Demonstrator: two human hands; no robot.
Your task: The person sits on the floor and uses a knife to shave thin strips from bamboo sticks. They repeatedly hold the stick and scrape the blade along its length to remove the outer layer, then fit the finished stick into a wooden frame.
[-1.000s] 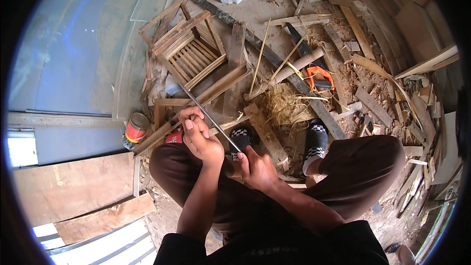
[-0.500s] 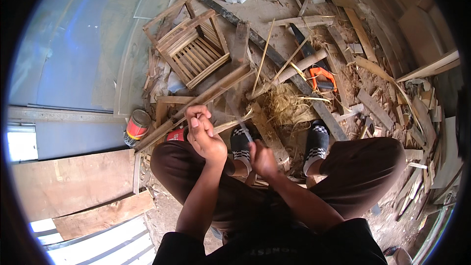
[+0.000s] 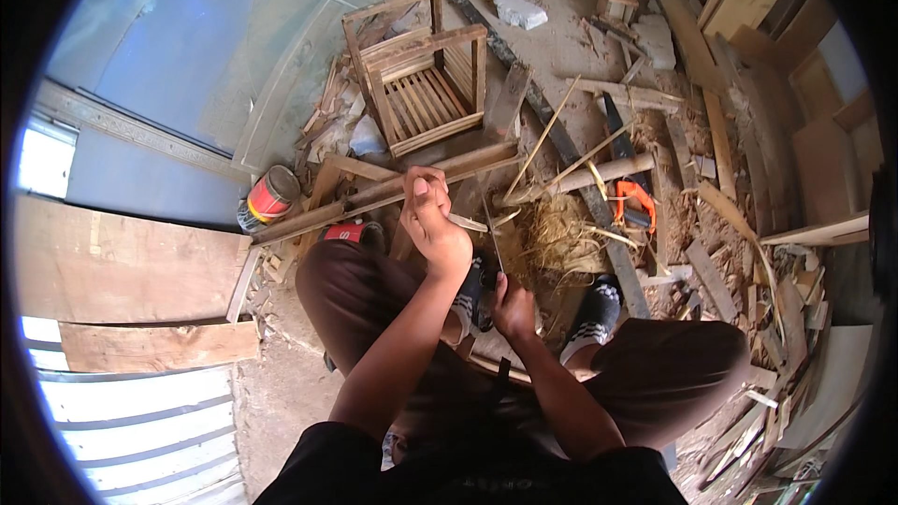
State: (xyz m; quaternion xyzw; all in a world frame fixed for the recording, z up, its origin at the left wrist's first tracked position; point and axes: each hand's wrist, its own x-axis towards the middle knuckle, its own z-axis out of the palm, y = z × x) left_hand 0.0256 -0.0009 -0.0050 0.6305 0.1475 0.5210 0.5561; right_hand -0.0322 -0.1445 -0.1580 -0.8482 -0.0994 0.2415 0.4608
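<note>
Right now the person sits with knees apart over a dirt floor (image 3: 299, 379) strewn with timber scraps, both hands brought close together in front. The left hand (image 3: 437, 224) has its fingers curled in tight, apparently closed around a pale, narrow wooden strip (image 3: 470, 223) that pokes out on its right side. How much of that strip lies behind the hand I cannot tell. The right hand (image 3: 514, 309), lower and a little to the right, is wrapped firmly about the near end of a thin grey metal blade (image 3: 497, 245), thumb laid along it. The blade points away from the body and crosses the strip, though I cannot tell whether the two touch.

Just beyond the blade sits a loose, straw-coloured heap of shavings (image 3: 557, 236). To its right lies a handsaw with an orange-and-black handle (image 3: 637, 189), a round pale pole (image 3: 599, 174) crossing near it. Farther out stands a brown slatted wooden frame (image 3: 426, 108), and a red-and-yellow metal can (image 3: 273, 194) rests beside the blue-grey panel (image 3: 159, 93) at left.
</note>
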